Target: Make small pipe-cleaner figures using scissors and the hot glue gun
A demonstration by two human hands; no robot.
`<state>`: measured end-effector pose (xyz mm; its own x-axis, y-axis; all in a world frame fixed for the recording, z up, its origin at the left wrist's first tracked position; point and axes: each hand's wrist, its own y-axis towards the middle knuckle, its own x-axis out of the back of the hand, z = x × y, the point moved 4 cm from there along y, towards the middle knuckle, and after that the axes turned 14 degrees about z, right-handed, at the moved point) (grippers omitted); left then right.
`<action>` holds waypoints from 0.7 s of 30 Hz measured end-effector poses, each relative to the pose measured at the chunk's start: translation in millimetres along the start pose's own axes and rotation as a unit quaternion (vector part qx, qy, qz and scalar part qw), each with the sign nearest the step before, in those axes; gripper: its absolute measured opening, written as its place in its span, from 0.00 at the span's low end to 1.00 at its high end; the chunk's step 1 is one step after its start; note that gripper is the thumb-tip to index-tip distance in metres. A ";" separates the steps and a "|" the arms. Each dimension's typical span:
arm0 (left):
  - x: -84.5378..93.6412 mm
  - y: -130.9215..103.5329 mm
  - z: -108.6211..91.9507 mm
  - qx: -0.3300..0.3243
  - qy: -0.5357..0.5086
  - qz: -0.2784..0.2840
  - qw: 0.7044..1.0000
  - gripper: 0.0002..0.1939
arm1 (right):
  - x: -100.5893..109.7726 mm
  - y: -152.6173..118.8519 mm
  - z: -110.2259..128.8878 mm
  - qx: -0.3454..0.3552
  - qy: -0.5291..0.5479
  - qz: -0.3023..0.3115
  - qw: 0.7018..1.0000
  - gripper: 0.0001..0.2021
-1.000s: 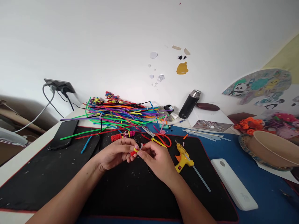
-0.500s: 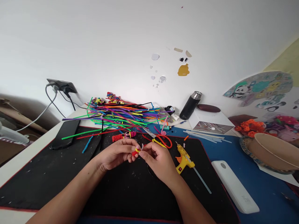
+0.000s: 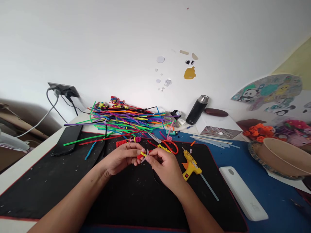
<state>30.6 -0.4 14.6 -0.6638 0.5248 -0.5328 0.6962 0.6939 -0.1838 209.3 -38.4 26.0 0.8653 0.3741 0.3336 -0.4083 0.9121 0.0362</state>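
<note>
Over the black mat, my left hand (image 3: 122, 159) pinches a small red, yellow and pink piece (image 3: 140, 156) between thumb and fingers. My right hand (image 3: 164, 163) meets it from the right, its thumb and index finger closed on the end of a thin yellow and pale pink strip (image 3: 145, 156) joined to that piece. Just behind my left hand lies a red fuzzy roll (image 3: 121, 143) with a multicoloured end. Orange-handled scissors (image 3: 172, 146) rest behind my right hand.
A heap of coloured pipe cleaners (image 3: 126, 118) lies at the back. Right of my hands is a yellow glue gun (image 3: 191, 164), then a white power bank (image 3: 243, 193). A black phone (image 3: 67, 139) lies left; a black flask (image 3: 197, 110) leans at the back.
The yellow strip now stretches out from the small piece toward my right fingers, and the pale strip has swung lower. The camera view has shifted slightly.
</note>
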 end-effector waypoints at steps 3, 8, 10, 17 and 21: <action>1.2 0.8 0.5 -0.003 0.005 -0.004 1.000 0.14 | 0.1 -0.3 1.3 -0.001 -0.003 0.001 1.000 0.11; 1.9 1.6 1.0 -0.004 0.003 -0.007 1.000 0.14 | 1.7 -0.4 3.8 -0.003 -0.005 -0.001 1.000 0.12; 1.4 1.3 0.7 -0.004 0.001 -0.004 1.000 0.14 | 2.3 -0.5 4.5 -0.002 -0.006 -0.001 1.000 0.12; 0.9 -0.7 1.4 0.006 -0.001 0.016 1.000 0.12 | 0.5 -0.6 0.2 -0.007 0.003 0.012 1.000 0.12; 0.3 -1.5 1.2 0.011 0.000 0.032 0.999 0.11 | -0.6 -0.6 -1.7 -0.013 0.006 0.016 1.000 0.11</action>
<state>29.7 -1.9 13.8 -0.6180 0.5669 -0.5447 0.7427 0.6483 -0.1679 209.5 -38.8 24.2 0.8550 0.4055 0.3233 -0.4290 0.9033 0.0015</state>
